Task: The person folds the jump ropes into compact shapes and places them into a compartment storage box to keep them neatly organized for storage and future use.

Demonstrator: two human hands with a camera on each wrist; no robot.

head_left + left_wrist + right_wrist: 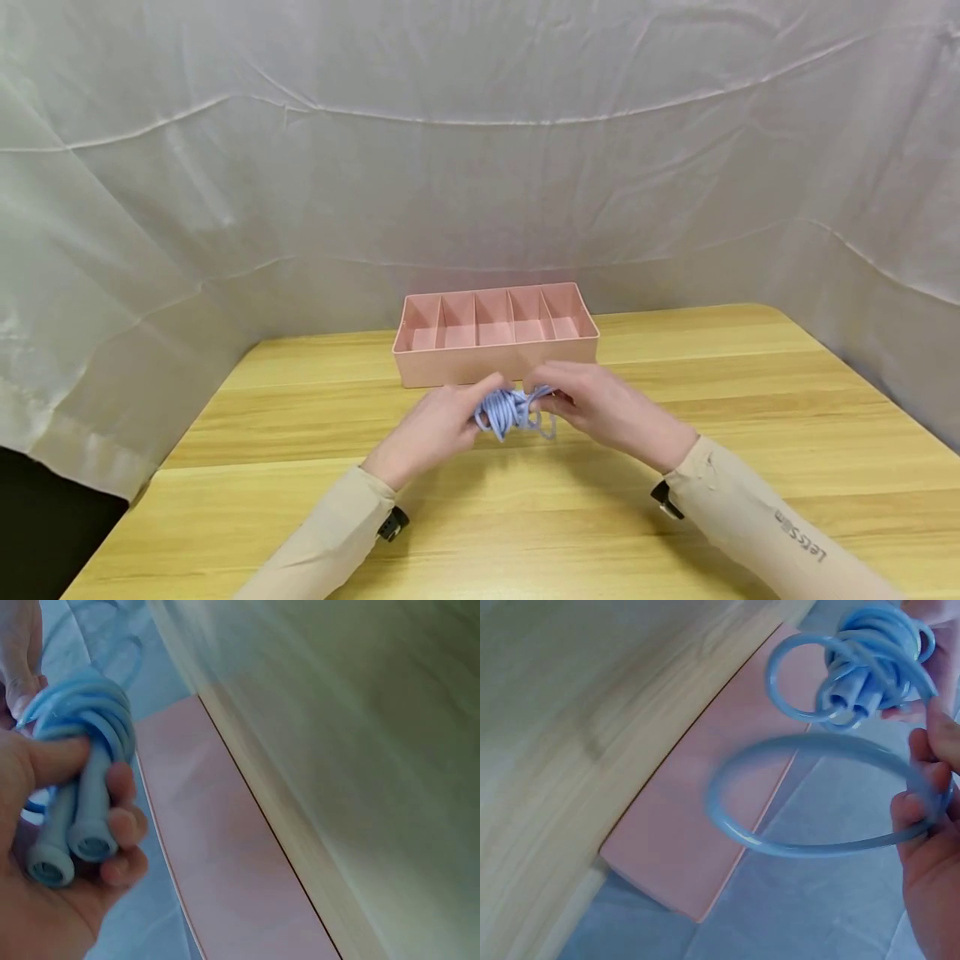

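— What do I have in hand?

— My left hand (438, 427) grips the rope's (510, 410) two handles (75, 825), cord bundled round them just above the fingers. My right hand (607, 408) pinches a loose loop (817, 799), probably to keep it from springing free.

— And the rope sits where?

— Between both grips, above the table (750, 400), just in front of the pink tray (495, 360).

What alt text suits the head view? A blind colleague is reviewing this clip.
Two hands, left hand and right hand, hold a bundled light-blue jump rope above a wooden table. Just behind stands an empty pink five-compartment organizer tray, with grey sheeting beyond.
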